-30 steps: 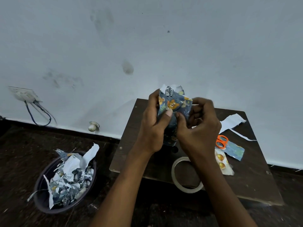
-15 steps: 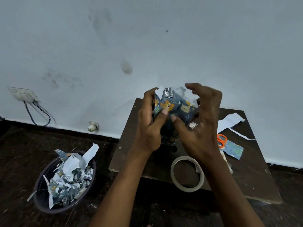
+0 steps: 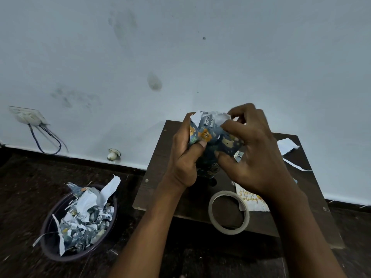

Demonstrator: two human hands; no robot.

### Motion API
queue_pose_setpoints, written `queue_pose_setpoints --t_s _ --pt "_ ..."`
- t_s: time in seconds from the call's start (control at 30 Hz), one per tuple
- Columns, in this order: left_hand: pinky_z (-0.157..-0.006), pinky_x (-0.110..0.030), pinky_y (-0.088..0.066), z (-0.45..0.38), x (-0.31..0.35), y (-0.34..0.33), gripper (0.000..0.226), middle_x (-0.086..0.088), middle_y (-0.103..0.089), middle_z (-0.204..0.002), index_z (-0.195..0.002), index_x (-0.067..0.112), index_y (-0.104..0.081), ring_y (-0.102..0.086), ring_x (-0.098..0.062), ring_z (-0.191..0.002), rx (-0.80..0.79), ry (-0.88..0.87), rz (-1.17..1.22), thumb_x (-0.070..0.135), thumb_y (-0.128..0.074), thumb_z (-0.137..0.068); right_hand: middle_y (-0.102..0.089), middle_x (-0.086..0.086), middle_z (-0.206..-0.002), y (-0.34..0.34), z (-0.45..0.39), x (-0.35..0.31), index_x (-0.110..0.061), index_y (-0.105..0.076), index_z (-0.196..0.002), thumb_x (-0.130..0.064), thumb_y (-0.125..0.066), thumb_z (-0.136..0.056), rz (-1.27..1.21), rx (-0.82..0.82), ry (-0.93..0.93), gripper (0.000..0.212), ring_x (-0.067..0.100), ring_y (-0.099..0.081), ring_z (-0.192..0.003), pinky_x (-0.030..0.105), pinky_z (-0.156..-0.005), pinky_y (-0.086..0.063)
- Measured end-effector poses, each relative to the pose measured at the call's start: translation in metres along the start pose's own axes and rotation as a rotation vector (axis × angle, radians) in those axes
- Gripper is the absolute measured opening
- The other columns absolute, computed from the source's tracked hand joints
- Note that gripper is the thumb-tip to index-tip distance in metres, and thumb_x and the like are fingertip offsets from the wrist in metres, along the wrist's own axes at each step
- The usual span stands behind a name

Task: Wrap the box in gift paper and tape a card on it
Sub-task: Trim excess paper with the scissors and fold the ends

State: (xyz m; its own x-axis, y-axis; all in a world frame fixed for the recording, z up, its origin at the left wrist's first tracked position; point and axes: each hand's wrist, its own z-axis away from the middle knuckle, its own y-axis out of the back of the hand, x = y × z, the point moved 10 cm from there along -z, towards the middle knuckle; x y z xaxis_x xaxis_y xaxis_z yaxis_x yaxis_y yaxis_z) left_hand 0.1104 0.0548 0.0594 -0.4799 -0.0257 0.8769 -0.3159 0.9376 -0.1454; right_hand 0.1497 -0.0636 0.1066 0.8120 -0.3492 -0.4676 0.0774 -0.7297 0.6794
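I hold a small box wrapped in dark blue gift paper with bear prints upright above the low wooden table. My left hand grips its left side, thumb pressed on the front. My right hand holds the right side, its fingers curled over the loose white paper flaps at the top. A roll of clear tape lies on the table near its front edge. Beside it lies a white card with gold "Happy Birthday" lettering, partly under my right wrist.
A dark round bin full of paper scraps stands on the floor to the left. White paper offcuts lie at the table's back right. A wall socket with a cable is on the left wall.
My right hand rose from the box's right side and its fingers curled over the top flaps. The box tilted slightly. The scissors are now hidden behind my right hand.
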Motion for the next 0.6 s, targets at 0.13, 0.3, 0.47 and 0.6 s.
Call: queue_pose_setpoints --t_s 0.13,0.3,0.47,0.6 --pt "-0.084 -0.055 -0.054 0.000 0.002 0.001 0.049 -0.013 -0.065 -0.111 -0.133 0.014 -0.049 -0.061 -0.046 -0.100 -0.006 -0.030 -0.027 -0.005 -0.041 -0.088 -0.046 -0.001 -0.090 -0.001 -0.001 0.011 -0.011 -0.062 -0.086 -0.032 -0.060 -0.073 -0.007 -0.006 -0.035 0.024 0.017 -0.045 -0.081 0.023 -0.062 -0.031" --pt "-0.098 -0.048 -0.048 -0.002 0.036 -0.008 0.064 -0.015 -0.044 -0.141 -0.144 0.002 -0.041 -0.050 -0.028 -0.120 -0.042 -0.231 -0.368 -0.004 -0.054 -0.082 -0.045 0.001 -0.080 -0.003 -0.004 0.019 -0.007 -0.063 -0.072 -0.021 -0.061 -0.073 0.044 -0.020 -0.076 0.014 0.010 -0.045 -0.069 0.014 -0.056 -0.028" --pt "-0.092 -0.043 -0.051 0.000 0.051 -0.027 0.040 -0.016 -0.041 -0.138 -0.118 0.003 -0.066 -0.055 -0.030 -0.121 -0.118 -0.363 -0.639 -0.004 -0.061 -0.079 -0.039 -0.002 -0.075 -0.008 -0.004 0.011 -0.014 -0.060 -0.073 -0.025 -0.060 -0.073 0.053 -0.029 -0.056 0.011 0.007 -0.042 -0.062 0.012 -0.056 -0.028" --pt "-0.077 -0.037 -0.052 -0.001 0.047 -0.015 0.022 -0.012 -0.050 -0.121 -0.096 0.002 -0.064 -0.059 -0.019 -0.099 -0.080 -0.347 -0.683 0.000 -0.067 -0.075 -0.044 -0.001 -0.077 -0.009 -0.003 0.009 -0.016 -0.062 -0.069 -0.030 -0.068 -0.070 0.038 -0.095 -0.049 0.016 0.007 -0.045 -0.062 0.013 -0.053 -0.029"
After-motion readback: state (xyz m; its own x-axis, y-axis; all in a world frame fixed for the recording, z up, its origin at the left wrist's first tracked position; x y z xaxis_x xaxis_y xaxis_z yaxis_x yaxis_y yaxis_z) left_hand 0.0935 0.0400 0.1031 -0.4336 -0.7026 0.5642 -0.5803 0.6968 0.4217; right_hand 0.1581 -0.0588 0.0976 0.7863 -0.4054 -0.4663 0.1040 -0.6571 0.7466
